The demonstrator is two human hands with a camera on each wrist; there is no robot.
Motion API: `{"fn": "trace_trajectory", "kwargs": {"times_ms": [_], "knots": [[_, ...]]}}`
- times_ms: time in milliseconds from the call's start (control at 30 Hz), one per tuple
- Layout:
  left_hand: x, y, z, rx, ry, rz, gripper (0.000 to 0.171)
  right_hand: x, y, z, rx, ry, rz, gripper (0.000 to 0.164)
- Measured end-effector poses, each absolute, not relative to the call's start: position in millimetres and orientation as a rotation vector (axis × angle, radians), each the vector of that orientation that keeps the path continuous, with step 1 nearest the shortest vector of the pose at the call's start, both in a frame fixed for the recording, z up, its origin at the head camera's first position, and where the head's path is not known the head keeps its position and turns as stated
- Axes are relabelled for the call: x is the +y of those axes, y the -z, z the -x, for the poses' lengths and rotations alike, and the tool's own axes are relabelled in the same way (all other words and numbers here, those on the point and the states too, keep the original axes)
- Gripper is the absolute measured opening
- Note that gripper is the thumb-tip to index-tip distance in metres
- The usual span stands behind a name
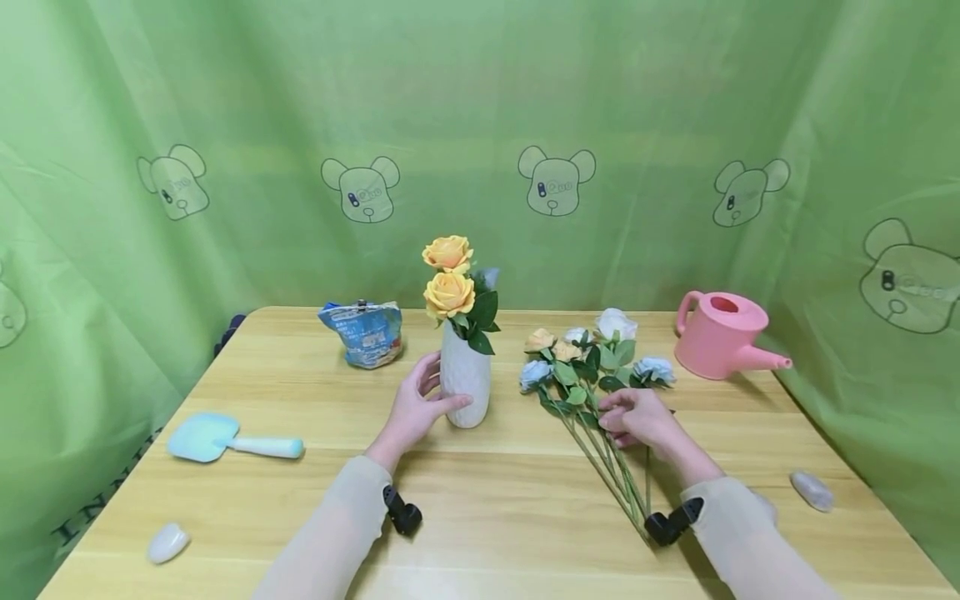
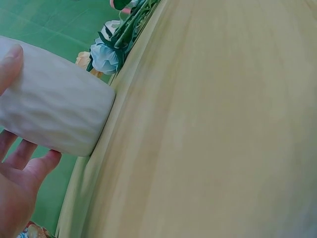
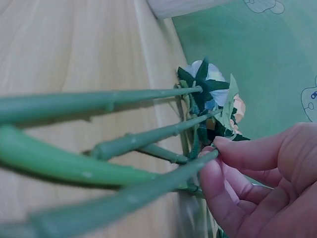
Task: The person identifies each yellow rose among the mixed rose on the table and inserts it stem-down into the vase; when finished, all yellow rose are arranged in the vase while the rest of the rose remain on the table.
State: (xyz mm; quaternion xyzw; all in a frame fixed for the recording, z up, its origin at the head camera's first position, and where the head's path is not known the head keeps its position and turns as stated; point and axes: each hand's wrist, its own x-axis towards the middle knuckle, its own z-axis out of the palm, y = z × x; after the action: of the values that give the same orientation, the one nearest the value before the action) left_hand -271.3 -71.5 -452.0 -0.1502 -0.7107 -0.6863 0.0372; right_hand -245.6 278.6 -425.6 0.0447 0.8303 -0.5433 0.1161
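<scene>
A white textured vase (image 1: 474,375) stands upright on the wooden table, with two yellow roses (image 1: 449,294) and green leaves in it. A bluish flower (image 1: 490,277) shows partly behind them. My left hand (image 1: 417,407) holds the vase, thumb on its front and fingers at its left side. To the right lies a bunch of artificial flowers, with white, blue and peach heads (image 1: 568,350) pointing away and long stems toward me. With thumb and fingertips, my right hand (image 1: 637,419) pinches one flower stem (image 3: 205,157) among the others; which head it bears is unclear.
A pink watering can (image 1: 712,337) stands at the back right. Left of the vase is a blue bag (image 1: 369,336), and a light-blue shovel (image 1: 206,437) lies nearer. Stones lie at the front left (image 1: 168,542) and right (image 1: 812,490). A green curtain (image 1: 465,108) surrounds the table.
</scene>
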Motion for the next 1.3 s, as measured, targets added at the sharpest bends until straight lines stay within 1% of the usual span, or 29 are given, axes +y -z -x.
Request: {"fn": "trace_trajectory", "kwargs": {"times_ms": [200, 333, 467, 733, 867, 1033, 1300], "knots": [[-72, 438, 263, -2.182, 2.178, 0.476, 0.075, 283, 418, 242, 2.396, 1.676, -0.143, 0.041], [-72, 428, 256, -2.198, 2.181, 0.475, 0.075, 284, 411, 239, 2.435, 1.670, -0.099, 0.039], [-71, 440, 262, -2.187, 2.154, 0.463, 0.075, 283, 406, 238, 2.476, 1.674, -0.066, 0.040], [-70, 445, 265, -2.193, 2.161, 0.471, 0.076, 274, 391, 235, 2.425, 1.847, -0.065, 0.044], [-70, 448, 268, -2.197, 2.114, 0.461, 0.075, 266, 383, 233, 2.445, 1.868, 0.004, 0.044], [-71, 450, 269, -2.209, 2.090, 0.469, 0.075, 251, 372, 234, 2.418, 1.943, 0.158, 0.044], [-70, 447, 269, -2.225, 2.123, 0.447, 0.076, 218, 329, 245, 2.475, 2.017, 0.361, 0.040]]}}
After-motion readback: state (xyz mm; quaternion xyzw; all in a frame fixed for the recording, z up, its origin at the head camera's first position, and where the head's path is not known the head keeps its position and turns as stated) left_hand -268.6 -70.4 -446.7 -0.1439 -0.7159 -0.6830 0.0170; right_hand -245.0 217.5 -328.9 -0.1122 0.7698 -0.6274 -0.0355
